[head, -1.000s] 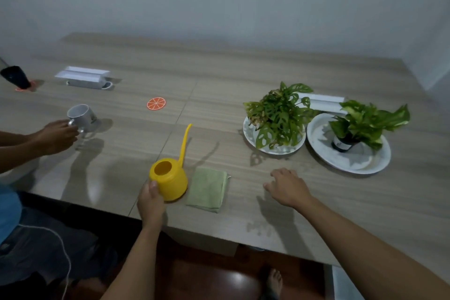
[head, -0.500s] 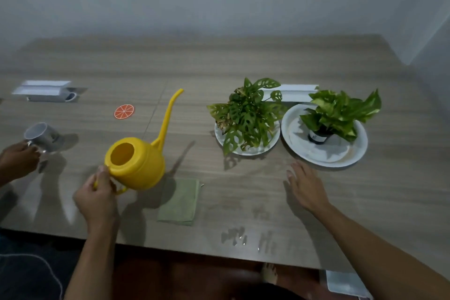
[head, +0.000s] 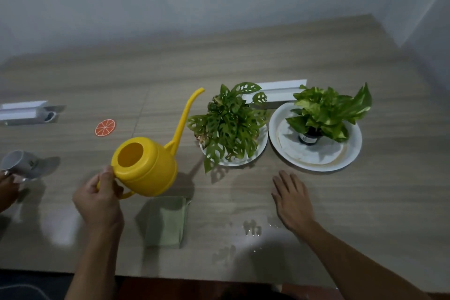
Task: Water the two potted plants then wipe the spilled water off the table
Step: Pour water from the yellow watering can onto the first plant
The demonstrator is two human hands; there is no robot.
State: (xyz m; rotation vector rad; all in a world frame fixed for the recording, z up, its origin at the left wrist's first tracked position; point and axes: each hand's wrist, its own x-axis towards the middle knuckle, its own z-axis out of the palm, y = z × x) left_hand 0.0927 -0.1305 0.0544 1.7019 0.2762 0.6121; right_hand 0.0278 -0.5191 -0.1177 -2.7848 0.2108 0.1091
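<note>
Since the earlier frame the watering can (head: pixel 147 165) has been carried further right and its spout now ends just beside the holed-leaf plant (head: pixel 229 124). The can is held off the tabletop (head: pixel 243 61) by the left hand (head: pixel 98 198), which is clenched around the handle at the can's rear. The right hand (head: pixel 292 198) is laid flat on the tabletop, fingers spread, grasping nothing. A folded green cloth (head: pixel 166 220) is seen lying below the can, between the hands. Spilled water (head: pixel 252 228) is noted on the tabletop just left of the right wrist. The holed-leaf plant stands on a white plate (head: pixel 258 153); the second plant (head: pixel 328 111) stands in a dark pot on a larger white plate (head: pixel 350 151) to the right. An orange-slice coaster (head: pixel 105 127) lies further left. At the left edge, another person's hand (head: pixel 6 186) is recorded at a mug (head: pixel 18 162).
</note>
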